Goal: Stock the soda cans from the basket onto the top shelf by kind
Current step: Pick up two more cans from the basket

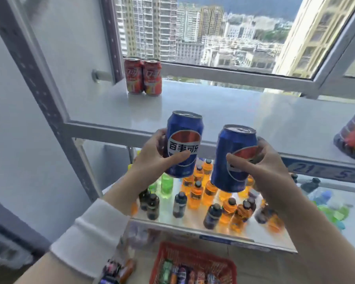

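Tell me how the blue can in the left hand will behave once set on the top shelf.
The blue can looks rigid metal, likely stable upright on the flat top shelf. Laid sideways, it would probably roll.

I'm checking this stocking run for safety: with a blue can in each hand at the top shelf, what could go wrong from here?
1. The window behind the top shelf stands open; a can pushed too far back might fall outside.
2. Both hands are full: the left hand and right hand each hold a blue can, so neither can catch a slip.
3. Setting blue cans against the two red cans would mix kinds or tip them.
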